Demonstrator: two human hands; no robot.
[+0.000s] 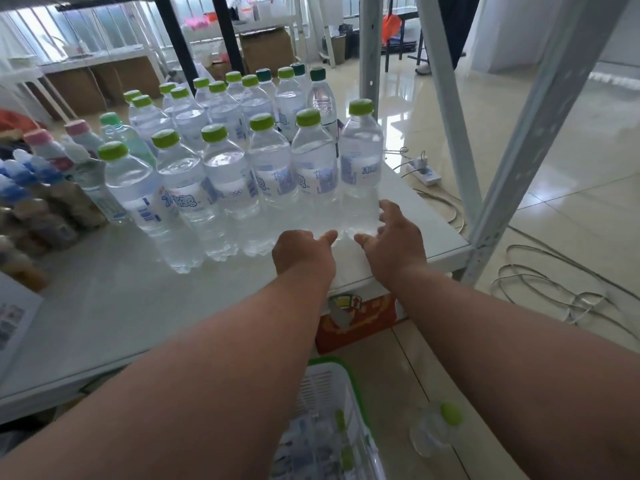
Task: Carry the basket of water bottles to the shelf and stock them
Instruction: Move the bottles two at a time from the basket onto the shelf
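Bottles standing upright in rows across the white shelf, centre and upper left of frame, long axes vertical. Front row's rightmost bottle directly beyond both hands. Left hand at centre, fingers hidden behind the knuckles, probably loose, gripping nothing visible. Right hand just right of it, fingers spread around that bottle's base, touching or nearly so; hard to call. Nearer by a shade: the right. Green basket down at bottom centre, more bottles inside.
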